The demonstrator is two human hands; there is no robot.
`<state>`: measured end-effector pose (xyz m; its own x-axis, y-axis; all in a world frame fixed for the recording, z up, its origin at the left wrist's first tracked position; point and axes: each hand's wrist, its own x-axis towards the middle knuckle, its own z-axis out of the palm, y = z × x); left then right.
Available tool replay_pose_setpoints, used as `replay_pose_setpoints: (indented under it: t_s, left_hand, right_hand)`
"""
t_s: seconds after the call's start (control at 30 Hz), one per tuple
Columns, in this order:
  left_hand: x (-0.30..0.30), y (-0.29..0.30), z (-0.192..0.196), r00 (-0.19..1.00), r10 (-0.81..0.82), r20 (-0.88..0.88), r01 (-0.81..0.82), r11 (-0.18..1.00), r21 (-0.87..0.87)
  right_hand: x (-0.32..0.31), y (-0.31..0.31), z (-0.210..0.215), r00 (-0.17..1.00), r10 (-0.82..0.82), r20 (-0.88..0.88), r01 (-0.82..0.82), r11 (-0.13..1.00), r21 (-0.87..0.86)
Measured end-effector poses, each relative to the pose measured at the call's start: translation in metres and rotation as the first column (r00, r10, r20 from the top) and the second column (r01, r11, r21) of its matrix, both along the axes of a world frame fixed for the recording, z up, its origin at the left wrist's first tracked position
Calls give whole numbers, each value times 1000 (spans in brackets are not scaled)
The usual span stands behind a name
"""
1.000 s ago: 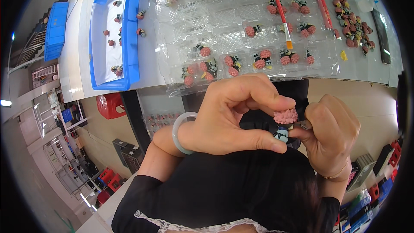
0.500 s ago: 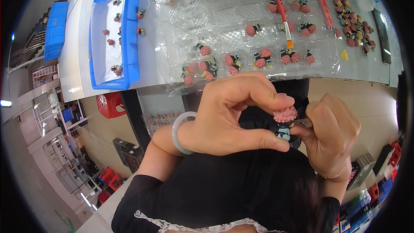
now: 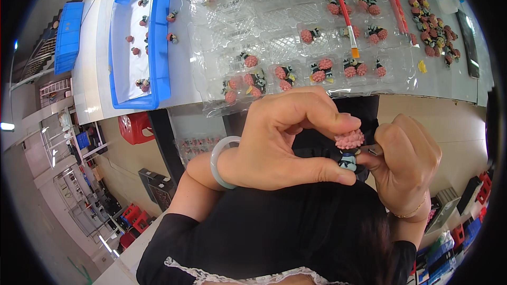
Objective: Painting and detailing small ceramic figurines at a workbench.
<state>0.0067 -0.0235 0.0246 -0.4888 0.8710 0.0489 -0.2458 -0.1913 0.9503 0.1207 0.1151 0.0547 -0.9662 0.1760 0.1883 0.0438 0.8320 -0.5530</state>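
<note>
Hands raised in front of the wearer's black top, nearer the body than the counter point(image 3: 94, 68); a small figurine point(image 3: 349, 141) is held in the air between them, with its bumpy pink top away from the wearer and its pale blue lower part toward the wearer.

Left hand point(image 3: 266, 145): index finger and thumb spread in a wide C, gap just the figurine's length; index tip on the pink top, thumb tip at the blue end; the piece is pinched end to end, long axis running roughly away from the body, across the line joining the two hands.

Right hand point(image 3: 409, 153): fingers curled tightly about a thin grey tool point(image 3: 374, 152); only a short piece shows, kind cannot be told; its fingertips lie directly right of the figurine, level with the join of pink and blue; touching or just beside, cannot tell which.

Nearer hand: the left, in contact at both ends; the right comes at the flank, square to the long axis.

Beyond the hands: clear plastic tray point(image 3: 214, 37) with similar pieces in it; red-handled brush point(image 3: 342, 10) lying across the tray; blue bin point(image 3: 161, 47) to the left; heap of figurines point(image 3: 433, 31) to the right.
</note>
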Motion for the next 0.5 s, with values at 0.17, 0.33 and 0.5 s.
replay_pose_setpoints:
  t_s: [0.17,0.33,0.5]
  left_hand:
    - [-3,1,-4,995,-28,-100,33,998,45]
    - [-2,2,-4,986,21,-167,-14,999,47]
    - [-5,2,1,975,-31,-219,27,999,-20]
  right_hand:
    - [1,0,1,1000,11,9,-11,999,36]
    - [0,-1,5,1000,-9,13,9,999,43]
    - [0,0,2,1000,0,18,-1,999,32]
